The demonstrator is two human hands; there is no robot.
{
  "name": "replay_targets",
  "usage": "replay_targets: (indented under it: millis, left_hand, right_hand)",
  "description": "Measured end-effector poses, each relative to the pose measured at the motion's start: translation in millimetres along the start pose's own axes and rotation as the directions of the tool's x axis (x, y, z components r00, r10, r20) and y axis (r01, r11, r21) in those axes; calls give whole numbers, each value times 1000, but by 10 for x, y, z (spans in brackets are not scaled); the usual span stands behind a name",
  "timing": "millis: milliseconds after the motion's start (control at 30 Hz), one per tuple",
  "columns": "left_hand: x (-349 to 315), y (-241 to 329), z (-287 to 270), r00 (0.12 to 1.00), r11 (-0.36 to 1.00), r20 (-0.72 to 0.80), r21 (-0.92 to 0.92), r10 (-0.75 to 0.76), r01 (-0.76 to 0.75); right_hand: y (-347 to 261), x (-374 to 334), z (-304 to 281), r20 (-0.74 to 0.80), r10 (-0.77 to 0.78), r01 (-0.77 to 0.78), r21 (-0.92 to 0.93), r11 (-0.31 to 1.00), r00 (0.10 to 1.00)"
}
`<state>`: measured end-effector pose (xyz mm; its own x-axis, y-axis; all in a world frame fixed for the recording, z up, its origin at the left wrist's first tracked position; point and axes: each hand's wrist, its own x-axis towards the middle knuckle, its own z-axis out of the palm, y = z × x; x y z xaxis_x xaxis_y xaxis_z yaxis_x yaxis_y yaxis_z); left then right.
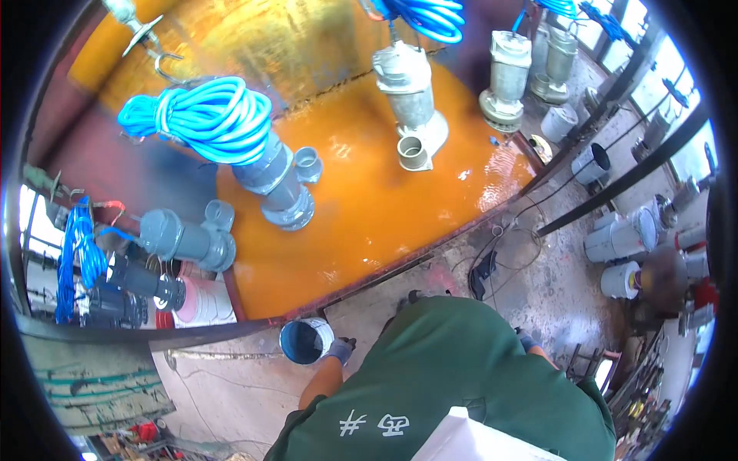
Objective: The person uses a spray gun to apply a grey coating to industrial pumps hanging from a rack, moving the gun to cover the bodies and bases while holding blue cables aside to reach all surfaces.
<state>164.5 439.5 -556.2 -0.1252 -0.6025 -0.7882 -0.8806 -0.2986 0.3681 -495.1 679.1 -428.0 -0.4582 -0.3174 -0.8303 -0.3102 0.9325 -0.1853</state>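
My left hand [340,349], in a grey glove with dark fingertips, grips the near right side of a bucket [331,329]. The bucket tilts so that its round opening, blue inside with something dark at the bottom, shows beside my left forearm. Past the right side of the green garment, my right hand [526,339] shows only in part, also gloved. Its fingers are mostly hidden, and I cannot make out anything in it. Just beyond the bucket runs the dark red rim [369,278] of a wide tank with orange liquid.
Over the tank hang submersible pumps: a blue-grey one [280,188] with coiled blue cable [204,119], and pale grey ones [411,96], [507,77]. Another blue-grey pump [184,238] hangs at left. Dark cable [484,269] lies on the floor; several buckets [626,234] stand at right.
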Motion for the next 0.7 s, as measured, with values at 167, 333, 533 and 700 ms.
replay_targets:
  millis: [167,333,533,700]
  left_hand:
    - [-81,758,-332,969,971,-53,7,240,-240]
    - [-16,1667,-797,964,964,156,123,214,-234]
    - [360,2915,-1333,742,755,-143,62,654,-653]
    - [128,4285,-1848,487,558,-298,238,821,-795]
  right_hand:
    - [-161,-115,103,-41,22,-19,72,997,999]
    - [124,495,334,-253,8,55,243,969,968]
    - [-619,328,-55,-525,-92,349,415,840,846]
    - [-1176,324,-372,-599,-147,439,377,816,787]
